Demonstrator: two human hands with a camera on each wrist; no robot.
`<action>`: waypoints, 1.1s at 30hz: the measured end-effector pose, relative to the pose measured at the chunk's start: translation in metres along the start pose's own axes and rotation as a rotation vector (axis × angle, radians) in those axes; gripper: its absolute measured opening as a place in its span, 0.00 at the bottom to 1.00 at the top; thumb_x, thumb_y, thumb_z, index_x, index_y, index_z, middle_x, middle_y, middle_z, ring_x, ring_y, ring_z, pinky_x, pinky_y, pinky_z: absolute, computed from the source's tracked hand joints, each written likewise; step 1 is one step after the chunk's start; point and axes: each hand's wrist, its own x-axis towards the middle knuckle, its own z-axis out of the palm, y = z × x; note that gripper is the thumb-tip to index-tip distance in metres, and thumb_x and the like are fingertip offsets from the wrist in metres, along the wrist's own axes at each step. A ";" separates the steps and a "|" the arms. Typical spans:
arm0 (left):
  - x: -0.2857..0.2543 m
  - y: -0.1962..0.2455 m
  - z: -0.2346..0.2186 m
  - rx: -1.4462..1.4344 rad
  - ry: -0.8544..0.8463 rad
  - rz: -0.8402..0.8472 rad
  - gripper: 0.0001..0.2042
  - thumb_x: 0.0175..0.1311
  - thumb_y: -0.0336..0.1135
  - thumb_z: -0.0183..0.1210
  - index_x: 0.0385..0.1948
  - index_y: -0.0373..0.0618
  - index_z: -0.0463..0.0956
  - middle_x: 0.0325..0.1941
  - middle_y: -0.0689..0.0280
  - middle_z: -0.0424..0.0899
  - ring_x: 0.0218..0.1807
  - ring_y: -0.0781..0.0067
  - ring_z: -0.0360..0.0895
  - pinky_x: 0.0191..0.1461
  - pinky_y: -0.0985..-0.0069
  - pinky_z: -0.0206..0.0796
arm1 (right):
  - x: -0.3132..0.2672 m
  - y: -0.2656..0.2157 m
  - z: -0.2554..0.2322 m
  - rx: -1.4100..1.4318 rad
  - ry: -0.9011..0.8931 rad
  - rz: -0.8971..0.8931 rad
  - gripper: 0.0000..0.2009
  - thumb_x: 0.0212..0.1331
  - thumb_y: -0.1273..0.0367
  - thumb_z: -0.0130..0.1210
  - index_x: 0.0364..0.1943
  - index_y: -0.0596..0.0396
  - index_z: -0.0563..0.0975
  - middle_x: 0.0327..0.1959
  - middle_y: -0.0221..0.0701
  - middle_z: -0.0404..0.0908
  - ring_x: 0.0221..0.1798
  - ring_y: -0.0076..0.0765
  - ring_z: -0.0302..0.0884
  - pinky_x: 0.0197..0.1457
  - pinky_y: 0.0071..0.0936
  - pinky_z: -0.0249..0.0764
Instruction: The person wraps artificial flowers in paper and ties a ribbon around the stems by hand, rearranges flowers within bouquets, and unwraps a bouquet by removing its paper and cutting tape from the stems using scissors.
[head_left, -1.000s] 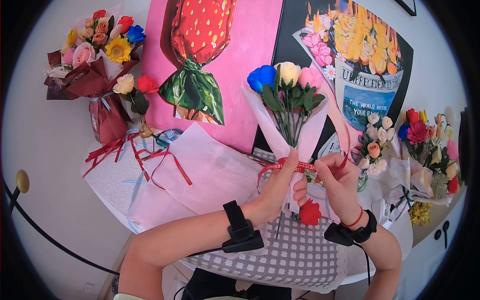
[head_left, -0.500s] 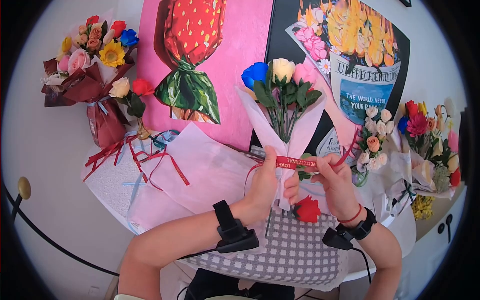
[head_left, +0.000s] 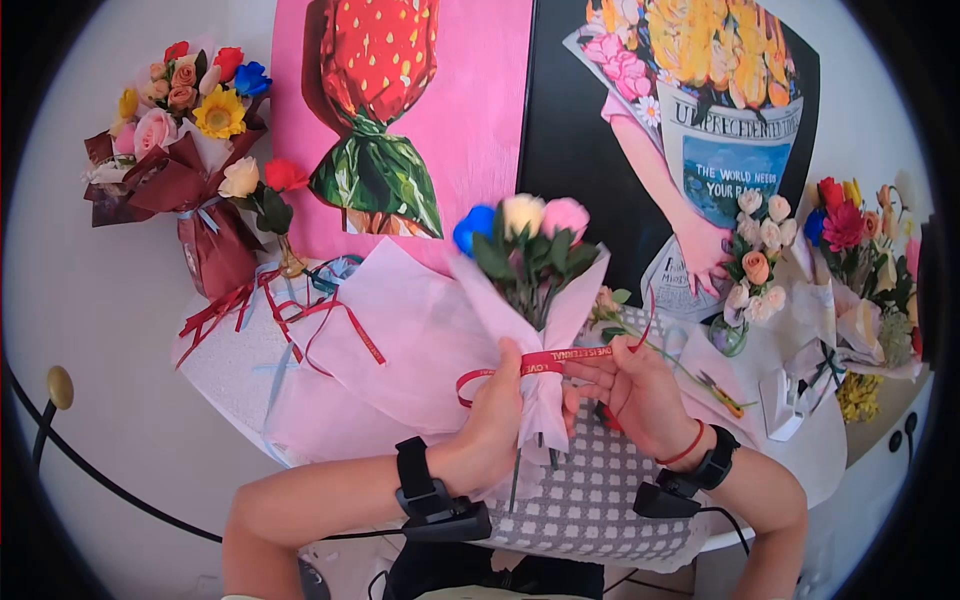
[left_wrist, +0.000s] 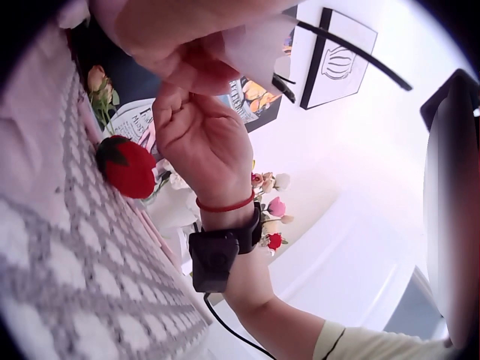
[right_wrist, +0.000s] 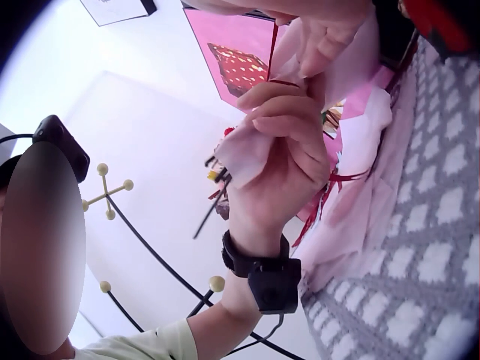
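Observation:
My left hand (head_left: 490, 405) grips a small bouquet round its gathered paper. Blue, cream and pink roses (head_left: 523, 215) with green leaves stand up out of the pale pink wrapping paper (head_left: 578, 285). Dark stem ends poke out below the fist. Across the gathered neck runs a red ribbon (head_left: 565, 355) with gold lettering. Its free end is pinched by my right hand (head_left: 645, 405), just right of the bouquet, and a loose tail rises above those fingers. A red rose (left_wrist: 133, 169) lies on the checked cloth below the hands, mostly hidden in the head view.
Pink paper sheets (head_left: 400, 335) and ribbon scraps (head_left: 330, 325) lie at left, beside a large wrapped bouquet (head_left: 205, 150). Scissors (head_left: 722, 393) and a white box (head_left: 782, 405) are at right, near a vase of small roses (head_left: 757, 265). Two large paintings (head_left: 460, 110) stand behind.
The bouquet and both hands have come lower and slightly left in the head view. The ribbon stays drawn out to the right. The red rose has become mostly hidden, while the scissors have come into sight.

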 end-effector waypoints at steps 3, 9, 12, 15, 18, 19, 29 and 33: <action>-0.005 -0.004 -0.002 0.012 0.150 -0.046 0.33 0.64 0.61 0.23 0.23 0.42 0.71 0.22 0.65 0.74 0.23 0.72 0.72 0.33 0.76 0.67 | -0.005 0.008 -0.002 0.028 -0.013 0.050 0.13 0.65 0.60 0.38 0.38 0.56 0.62 0.44 0.45 0.74 0.47 0.39 0.75 0.46 0.31 0.71; -0.006 -0.002 -0.008 0.033 0.082 0.027 0.31 0.65 0.59 0.25 0.23 0.43 0.70 0.20 0.66 0.72 0.25 0.73 0.70 0.33 0.77 0.64 | -0.011 0.006 0.002 -0.017 0.017 -0.038 0.11 0.65 0.61 0.41 0.37 0.55 0.63 0.41 0.43 0.77 0.44 0.35 0.77 0.40 0.26 0.71; -0.007 0.000 -0.005 0.018 0.049 0.056 0.31 0.64 0.61 0.28 0.18 0.43 0.67 0.18 0.67 0.67 0.25 0.71 0.65 0.36 0.77 0.60 | -0.014 0.010 0.000 -0.055 0.035 -0.050 0.11 0.64 0.60 0.42 0.36 0.54 0.64 0.37 0.41 0.78 0.41 0.33 0.77 0.38 0.24 0.69; -0.008 0.001 -0.002 -0.002 0.035 0.099 0.30 0.64 0.61 0.30 0.17 0.42 0.66 0.17 0.67 0.65 0.25 0.71 0.63 0.35 0.77 0.58 | -0.014 0.010 -0.003 -0.080 0.053 -0.066 0.10 0.64 0.61 0.42 0.35 0.53 0.65 0.37 0.39 0.78 0.39 0.32 0.78 0.37 0.22 0.71; -0.007 0.002 -0.002 -0.047 0.011 0.116 0.30 0.63 0.62 0.32 0.17 0.42 0.66 0.17 0.67 0.64 0.24 0.72 0.62 0.34 0.77 0.57 | -0.017 0.008 -0.003 -0.105 0.071 -0.054 0.10 0.64 0.61 0.42 0.34 0.52 0.65 0.34 0.35 0.78 0.36 0.29 0.78 0.36 0.22 0.71; -0.006 0.003 -0.003 -0.081 -0.021 0.115 0.30 0.63 0.62 0.33 0.17 0.42 0.66 0.17 0.67 0.64 0.24 0.72 0.61 0.34 0.77 0.57 | -0.017 0.008 -0.004 -0.105 0.072 -0.055 0.10 0.64 0.61 0.42 0.34 0.52 0.65 0.34 0.35 0.78 0.36 0.29 0.78 0.36 0.22 0.71; -0.011 0.015 0.006 -0.090 -0.144 0.127 0.32 0.63 0.63 0.25 0.36 0.42 0.68 0.20 0.66 0.72 0.23 0.75 0.71 0.30 0.80 0.63 | -0.008 0.014 0.002 -0.100 -0.038 0.047 0.12 0.63 0.59 0.45 0.30 0.53 0.69 0.25 0.28 0.76 0.28 0.23 0.75 0.32 0.18 0.70; -0.014 0.014 0.023 -0.072 -0.162 0.145 0.32 0.62 0.64 0.24 0.35 0.42 0.67 0.19 0.67 0.70 0.23 0.76 0.68 0.29 0.80 0.61 | -0.003 0.013 0.018 -0.054 -0.140 0.013 0.11 0.63 0.61 0.44 0.32 0.54 0.70 0.24 0.27 0.75 0.26 0.21 0.74 0.30 0.17 0.70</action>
